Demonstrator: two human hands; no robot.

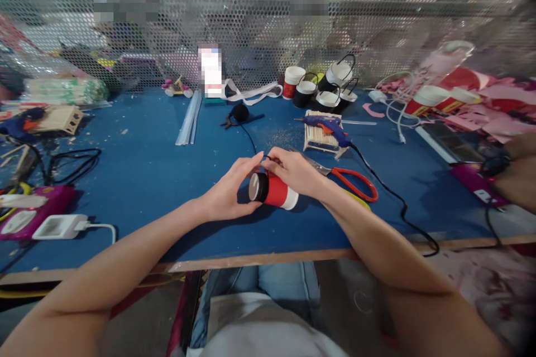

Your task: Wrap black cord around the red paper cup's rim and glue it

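Note:
A red paper cup lies on its side between my hands, its white rim to the right. Black cord is wound round its left end. My left hand curves about that end, thumb below and fingers above, gripping the cup. Over the cup's top, my right hand has its fingers closed in a pinch on the cord. From there the strand runs back to a black ball of cord, beside dark-handled pliers. Red-handled scissors lie right of my right hand, partly under the forearm.
A blue glue gun rests on a small wooden stick stand, its cable trailing right. Several black-wrapped cups with cord handles stand behind. A phone leans on the mesh. At left is a purple power strip; another person's hand shows far right.

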